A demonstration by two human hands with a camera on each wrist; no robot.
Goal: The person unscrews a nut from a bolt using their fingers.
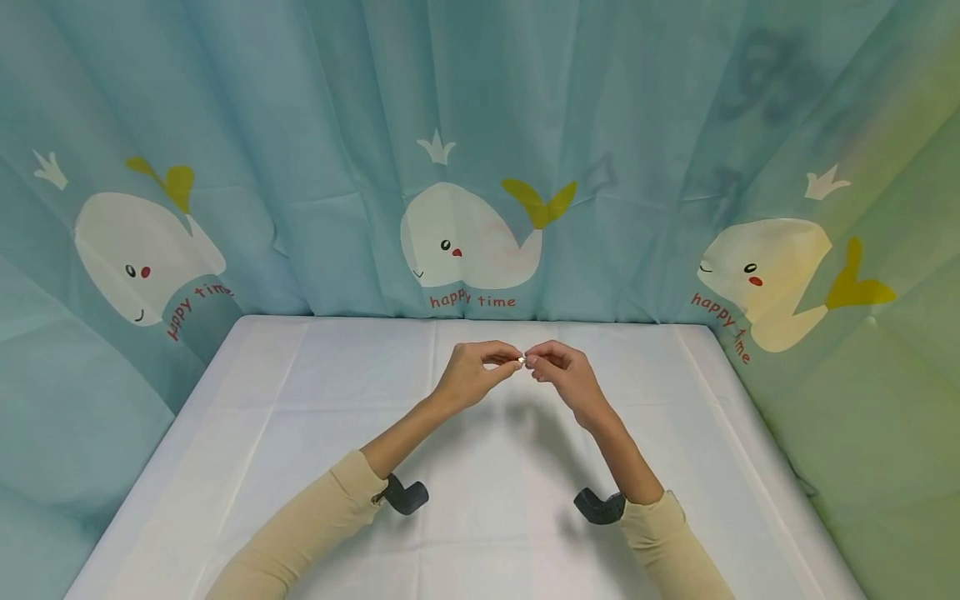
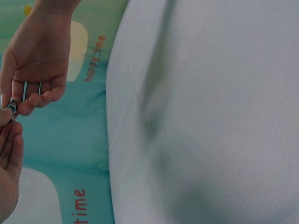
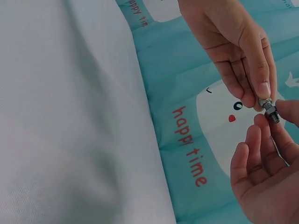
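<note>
A small metal bolt (image 3: 275, 118) with a hex nut (image 3: 270, 110) on its thread is held up between both hands, above the far part of the table. My left hand (image 1: 476, 371) pinches the bolt's head end between thumb and fingers. From the other side my right hand (image 1: 562, 371) has its thumb and forefinger at the nut, the remaining fingers loosely bent. The bolt's threaded tip pokes out past the nut in the right wrist view. Fingers mostly cover the bolt (image 2: 13, 106) in the left wrist view.
A white cloth covers the table (image 1: 337, 358), with shadows of both arms on it. Blue-green curtain (image 1: 337, 208) with printed whales hangs behind and along the sides. Dark curved wrist mounts (image 1: 408, 497) stick out inward from the sleeves.
</note>
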